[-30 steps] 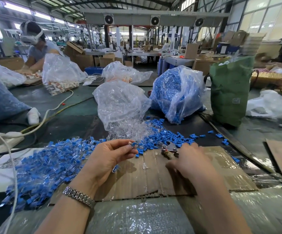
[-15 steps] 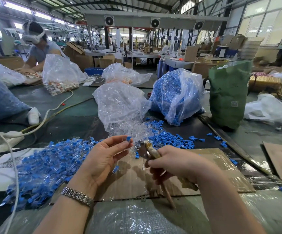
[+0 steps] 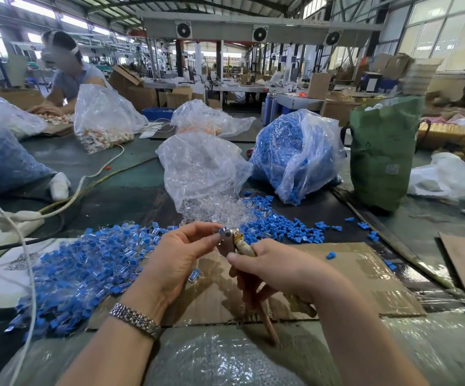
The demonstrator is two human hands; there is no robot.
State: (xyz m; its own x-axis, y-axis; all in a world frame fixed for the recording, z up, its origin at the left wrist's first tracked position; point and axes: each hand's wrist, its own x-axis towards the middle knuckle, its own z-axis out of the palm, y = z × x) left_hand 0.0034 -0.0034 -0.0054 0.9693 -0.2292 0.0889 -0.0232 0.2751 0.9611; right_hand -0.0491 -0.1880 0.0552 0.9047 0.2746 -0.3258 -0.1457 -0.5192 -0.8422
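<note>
The left hand is held above the cardboard, and its thumb and fingertips pinch a small blue piece. This piece is in the air, touching the head of the pliers. The right hand has its fingers curled around the pliers and grips their handles; one handle points down toward the near edge of the cardboard. It is too small to tell if the head of the pliers is closed on the piece. A metal bracelet is on the left wrist.

On the left of the hands a big pile of blue pieces lies on the counter. Behind the hands stands a clear bag with transparent parts spilling out, and more blue pieces are scattered just beside it. Farther right are a blue bag and a green bag, near each other.
</note>
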